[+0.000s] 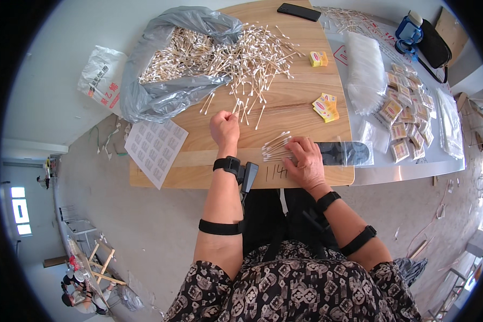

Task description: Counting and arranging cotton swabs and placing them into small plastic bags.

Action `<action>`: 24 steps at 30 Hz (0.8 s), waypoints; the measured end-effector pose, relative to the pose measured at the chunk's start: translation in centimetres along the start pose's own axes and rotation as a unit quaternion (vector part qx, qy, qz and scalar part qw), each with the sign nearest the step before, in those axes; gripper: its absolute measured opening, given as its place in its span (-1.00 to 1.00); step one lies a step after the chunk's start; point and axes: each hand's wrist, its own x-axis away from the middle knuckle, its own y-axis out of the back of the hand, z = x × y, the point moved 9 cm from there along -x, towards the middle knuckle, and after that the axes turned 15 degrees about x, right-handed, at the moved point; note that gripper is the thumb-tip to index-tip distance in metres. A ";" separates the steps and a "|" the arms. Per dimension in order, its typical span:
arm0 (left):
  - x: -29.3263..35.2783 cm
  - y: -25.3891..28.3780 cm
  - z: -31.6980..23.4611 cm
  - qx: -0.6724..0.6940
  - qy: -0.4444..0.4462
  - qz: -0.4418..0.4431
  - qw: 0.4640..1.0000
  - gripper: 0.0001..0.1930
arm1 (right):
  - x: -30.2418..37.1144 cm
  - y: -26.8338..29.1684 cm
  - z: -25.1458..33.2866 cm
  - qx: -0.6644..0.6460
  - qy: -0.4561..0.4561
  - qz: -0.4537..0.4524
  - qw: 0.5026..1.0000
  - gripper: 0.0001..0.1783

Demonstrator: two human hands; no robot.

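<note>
Near the front edge of the bench (298,91), the right hand (307,161) bends over a small row of cotton swabs (276,140), fingertips at their right-hand ends; whether its grip is pressing or merely resting, and how far open it is, I cannot tell. Farther out, the left hand (225,129) has its grip drawn to a narrow pinch, apparently on the stick of a single swab (235,105) at the near fringe of the heap (263,51) (any further sticks are too small to make out). That heap spills from a grey plastic bag (161,102), its swabs crossed at every angle, so pulling one out could drag neighbours along or send them rolling. The row under the right hand seems the more delicate: its sticks fan slightly, and a careless nudge might scatter them. Clear film (365,154) lies just beside that hand, over a dark strip (329,152); a sideways slide of the fingers could wrinkle it.
</note>
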 end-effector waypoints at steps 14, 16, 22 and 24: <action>6.1 -5.3 -5.3 -0.031 -0.124 0.178 0.976 -0.85 | 0.0 0.1 -0.2 -0.001 0.005 -0.007 1.000 -0.69; 6.4 -5.9 -5.2 -0.052 -0.109 0.196 0.973 -0.83 | 0.0 0.2 -0.3 -0.001 0.002 -0.008 1.000 -0.69; 6.2 -4.5 -7.4 -0.131 -0.271 0.047 0.952 -0.89 | 0.0 0.1 -0.2 0.004 0.007 -0.007 1.000 -0.69; 5.8 -5.3 -6.8 -0.110 -0.262 0.087 0.955 -0.92 | 0.1 0.0 0.0 0.001 0.008 -0.008 1.000 -0.69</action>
